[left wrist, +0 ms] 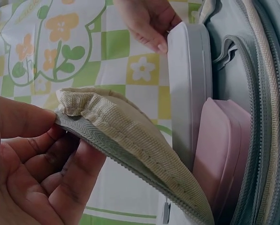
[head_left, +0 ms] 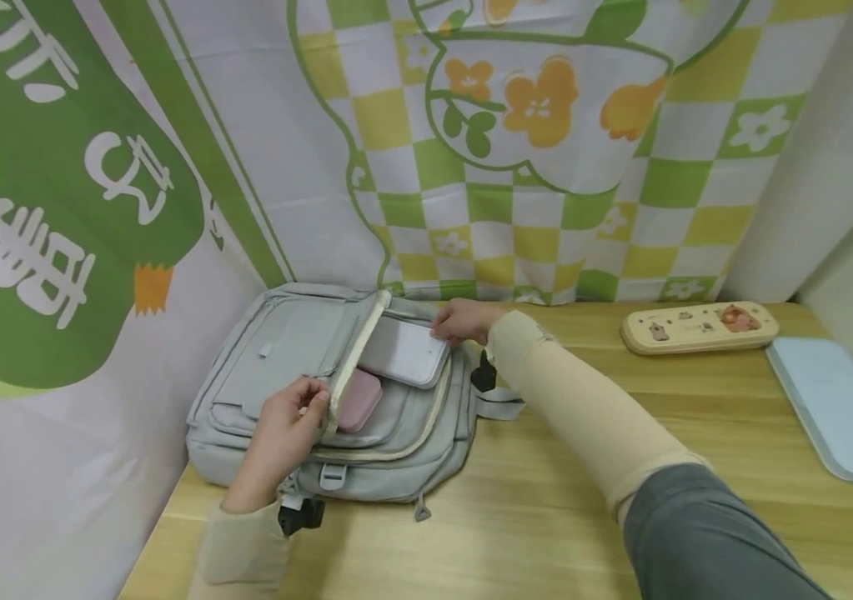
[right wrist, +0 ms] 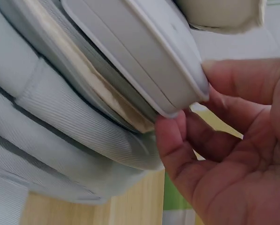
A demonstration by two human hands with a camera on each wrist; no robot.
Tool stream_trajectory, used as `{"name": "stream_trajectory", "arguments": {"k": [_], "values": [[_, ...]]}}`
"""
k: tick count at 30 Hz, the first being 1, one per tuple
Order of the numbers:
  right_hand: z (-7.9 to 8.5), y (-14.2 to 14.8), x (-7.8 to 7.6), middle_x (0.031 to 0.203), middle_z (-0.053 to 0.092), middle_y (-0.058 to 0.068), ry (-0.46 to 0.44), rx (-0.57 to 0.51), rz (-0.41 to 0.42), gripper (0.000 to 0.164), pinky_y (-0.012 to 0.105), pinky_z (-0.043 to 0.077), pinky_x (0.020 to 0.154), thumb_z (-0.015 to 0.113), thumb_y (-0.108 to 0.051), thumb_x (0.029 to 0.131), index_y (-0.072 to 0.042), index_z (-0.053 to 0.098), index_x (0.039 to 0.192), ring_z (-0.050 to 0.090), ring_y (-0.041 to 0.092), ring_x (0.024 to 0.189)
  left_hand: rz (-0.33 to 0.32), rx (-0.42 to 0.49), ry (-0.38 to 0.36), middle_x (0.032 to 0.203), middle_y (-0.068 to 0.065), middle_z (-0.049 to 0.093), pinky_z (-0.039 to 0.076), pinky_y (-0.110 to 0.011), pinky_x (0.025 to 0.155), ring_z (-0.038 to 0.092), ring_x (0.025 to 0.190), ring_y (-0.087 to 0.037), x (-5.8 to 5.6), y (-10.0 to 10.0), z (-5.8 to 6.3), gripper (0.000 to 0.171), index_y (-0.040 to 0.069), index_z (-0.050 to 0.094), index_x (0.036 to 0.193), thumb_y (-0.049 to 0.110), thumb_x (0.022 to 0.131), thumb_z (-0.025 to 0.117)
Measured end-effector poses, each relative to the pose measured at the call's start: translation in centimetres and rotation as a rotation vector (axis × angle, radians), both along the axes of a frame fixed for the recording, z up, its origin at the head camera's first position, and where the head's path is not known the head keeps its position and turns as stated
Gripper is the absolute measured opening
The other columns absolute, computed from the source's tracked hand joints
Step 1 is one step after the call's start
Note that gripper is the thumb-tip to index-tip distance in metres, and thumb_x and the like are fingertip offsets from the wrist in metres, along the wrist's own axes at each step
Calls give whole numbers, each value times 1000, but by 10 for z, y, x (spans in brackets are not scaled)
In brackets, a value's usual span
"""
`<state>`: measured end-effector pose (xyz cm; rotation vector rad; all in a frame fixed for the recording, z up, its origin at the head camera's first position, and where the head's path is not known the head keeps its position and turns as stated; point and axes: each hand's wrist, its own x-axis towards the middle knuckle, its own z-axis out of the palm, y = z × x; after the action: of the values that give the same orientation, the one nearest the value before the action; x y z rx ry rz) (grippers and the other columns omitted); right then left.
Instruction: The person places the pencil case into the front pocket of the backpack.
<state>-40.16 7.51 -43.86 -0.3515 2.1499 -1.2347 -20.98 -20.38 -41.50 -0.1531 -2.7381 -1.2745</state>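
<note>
A grey-green backpack (head_left: 276,333) lies on the table with its front pocket unzipped. My left hand (head_left: 289,425) pinches the zippered edge of the pocket flap (left wrist: 125,136) between thumb and fingers, holding it up. With thumb and fingertips, my right hand (head_left: 467,321) grips one corner of a white, rounded box-like case (head_left: 403,352), whose other end sits inside the pocket. Beside it in the pocket is a smaller pink case (head_left: 360,400), partly covered by the flap in the head view. The right wrist view shows the white case (right wrist: 144,56) with a seam along its side.
At the right of the wooden table (head_left: 546,500) lie a cream pencil case (head_left: 699,327) with small pictures and a light blue flat case (head_left: 842,408). A patterned cloth (head_left: 531,208) hangs behind the backpack. A strap with a black buckle (head_left: 484,373) sticks out at the backpack's right.
</note>
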Motion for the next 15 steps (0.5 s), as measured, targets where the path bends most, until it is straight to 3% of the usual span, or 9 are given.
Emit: {"name": "stream_trajectory", "arguments": {"k": [1, 4, 6, 8, 9, 10, 11, 15], "values": [[-5, -5, -2, 142, 54, 20, 35, 17, -2, 37, 37, 49, 100, 57, -7, 104, 9, 58, 137, 58, 21, 107, -6, -10, 20, 103, -16, 70, 50, -36, 73, 62, 92, -26, 0, 0, -2, 14, -3, 67, 109, 6, 106, 57], [-44, -11, -31, 128, 63, 13, 139, 2, 6, 30, 35, 53, 90, 66, -14, 99, 1, 69, 124, 60, 21, 106, 3, -21, 39, 102, -15, 70, 49, -35, 73, 61, 89, -24, 1, -1, -4, 14, -2, 67, 108, 6, 105, 57], [-50, -12, -34, 111, 67, 9, 183, 35, 10, 26, 35, 54, 85, 68, -15, 97, -3, 73, 120, 62, 20, 98, 19, -12, 29, 102, -14, 70, 49, -33, 71, 60, 87, -24, 0, -2, -3, 14, -2, 67, 108, 6, 105, 56], [-46, -11, -31, 92, 64, 6, 160, 61, 21, 27, 33, 54, 76, 67, -16, 97, -3, 72, 121, 58, 15, 80, 34, 0, 13, 102, -14, 70, 49, -32, 71, 61, 87, -23, -1, -2, -2, 15, -2, 67, 109, 7, 106, 55], [-29, -10, -16, 88, 62, 4, 126, 87, 24, 30, 33, 53, 76, 66, -16, 99, -2, 70, 126, 56, 13, 76, 38, 6, 9, 102, -14, 70, 49, -31, 72, 61, 87, -23, -1, -3, -2, 15, -2, 67, 109, 6, 106, 55], [-22, -10, -9, 82, 58, 4, 100, 94, 23, 32, 31, 53, 73, 64, -15, 100, -2, 69, 128, 53, 12, 70, 41, 14, 6, 102, -15, 70, 49, -30, 71, 61, 86, -23, -2, -3, -2, 15, -2, 67, 109, 6, 106, 55], [-9, -10, 3, 82, 57, 3, 57, 126, 21, 35, 31, 53, 74, 61, -13, 102, 1, 64, 134, 53, 12, 69, 42, 21, 0, 102, -15, 70, 50, -29, 70, 61, 86, -22, -2, -4, -2, 15, -2, 67, 109, 6, 106, 54], [1, -5, 19, 88, 58, 4, -70, 48, 11, 40, 28, 54, 73, 60, -7, 101, 4, 56, 140, 55, 10, 67, 55, 32, -13, 104, -16, 69, 50, -28, 73, 62, 89, -23, -2, -6, -2, 15, -3, 67, 109, 5, 106, 54]]}}
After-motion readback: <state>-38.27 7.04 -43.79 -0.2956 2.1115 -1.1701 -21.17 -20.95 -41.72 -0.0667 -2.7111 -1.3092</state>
